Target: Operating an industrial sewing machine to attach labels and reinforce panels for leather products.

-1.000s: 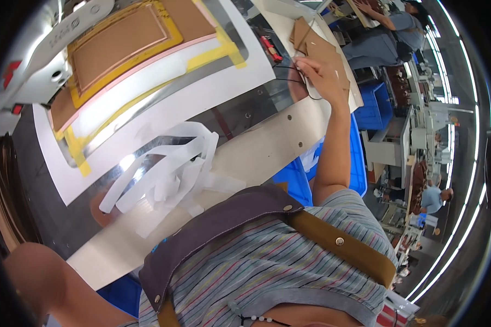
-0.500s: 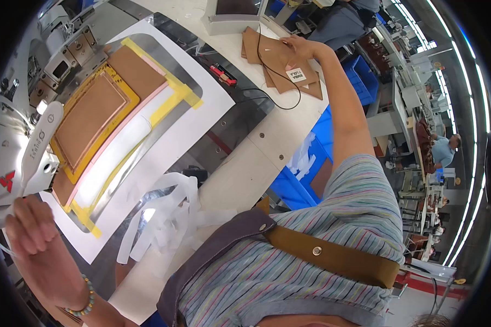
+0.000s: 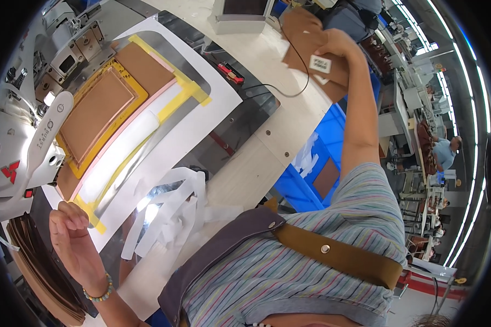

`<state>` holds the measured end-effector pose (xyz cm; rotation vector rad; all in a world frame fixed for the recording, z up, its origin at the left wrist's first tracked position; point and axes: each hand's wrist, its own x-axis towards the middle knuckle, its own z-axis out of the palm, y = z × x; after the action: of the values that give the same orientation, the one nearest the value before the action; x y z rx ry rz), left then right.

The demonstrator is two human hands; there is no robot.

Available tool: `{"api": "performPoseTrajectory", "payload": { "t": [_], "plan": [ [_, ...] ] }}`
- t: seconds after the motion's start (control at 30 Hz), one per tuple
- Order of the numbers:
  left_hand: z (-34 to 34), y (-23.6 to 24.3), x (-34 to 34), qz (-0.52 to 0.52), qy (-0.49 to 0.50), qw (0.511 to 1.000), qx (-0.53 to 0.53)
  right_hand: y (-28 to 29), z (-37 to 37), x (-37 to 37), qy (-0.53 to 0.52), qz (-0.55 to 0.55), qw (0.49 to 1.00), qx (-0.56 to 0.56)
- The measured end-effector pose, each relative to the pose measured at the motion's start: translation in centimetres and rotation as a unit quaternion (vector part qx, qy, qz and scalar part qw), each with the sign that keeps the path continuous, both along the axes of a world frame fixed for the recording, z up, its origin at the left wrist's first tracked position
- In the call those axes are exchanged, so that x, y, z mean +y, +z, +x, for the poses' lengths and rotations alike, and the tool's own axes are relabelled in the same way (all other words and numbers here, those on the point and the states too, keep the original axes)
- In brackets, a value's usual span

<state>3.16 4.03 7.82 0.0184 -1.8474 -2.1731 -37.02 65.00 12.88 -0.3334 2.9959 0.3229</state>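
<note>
At the far right of the table, my right hand point(image 3: 337, 42) is closed on a bunch of flat brown leather-like pieces point(image 3: 303, 50), one bearing a small white label point(image 3: 320, 64). The pieces fan out past the table's edge, slightly blurred. My left hand point(image 3: 73, 237), a beaded bracelet at its wrist, hovers at the lower left with fingers curled and nothing visible in them. Just beyond it is the lower corner of a clear template point(image 3: 202, 82) edged with yellow tape. Brown panels and a yellow frame point(image 3: 139, 94) lie on the template, under a white sewing machine head point(image 3: 16, 158).
Tangled white strips point(image 3: 172, 212) lie near my apron. A blue bin point(image 3: 297, 188) with white strips and a brown piece stands right of the table. Several brown pieces form a stack point(image 3: 38, 267) at lower left. A red-handled tool point(image 3: 230, 72) and black cable lie beyond.
My right hand has shifted right with the brown pieces, which lay on the table before. My left hand has moved right, away from the machine head, uncovering the brown stack.
</note>
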Motion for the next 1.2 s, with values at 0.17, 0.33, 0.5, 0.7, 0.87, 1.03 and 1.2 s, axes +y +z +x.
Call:
{"api": "performPoseTrajectory", "payload": {
  "t": [0.17,0.33,0.5,0.7,0.87,1.03,1.2],
  "plan": [
    [0.5,-0.7,-0.1,0.025,0.016,0.999,-0.028,7.5,4.1,-5.3,-0.053,0.063,0.964,0.253],
    [0.8,-1.1,0.4,0.019,0.023,0.999,-0.027,8.6,4.5,-11.6,0.101,-0.255,0.956,0.105],
    [1.4,-1.7,1.4,0.025,0.035,0.998,-0.047,0.5,-3.6,-15.4,0.208,-0.313,0.913,-0.158],
    [3.5,-3.3,1.1,0.055,0.037,0.994,-0.083,-6.9,-7.5,-15.7,0.240,-0.315,0.912,0.109],
    [4.1,-4.2,0.3,0.074,0.115,0.985,-0.108,-7.0,-3.0,-14.1,0.188,-0.326,0.926,0.010],
    [3.2,-4.4,0.5,0.118,0.087,0.982,-0.122,-10.3,-0.7,-14.0,0.213,-0.251,0.935,-0.135],
    [4.1,-4.3,0.3,0.099,0.053,0.987,-0.116,-6.7,-1.7,-13.6,0.211,-0.381,0.900,-0.022]
  ]
}}
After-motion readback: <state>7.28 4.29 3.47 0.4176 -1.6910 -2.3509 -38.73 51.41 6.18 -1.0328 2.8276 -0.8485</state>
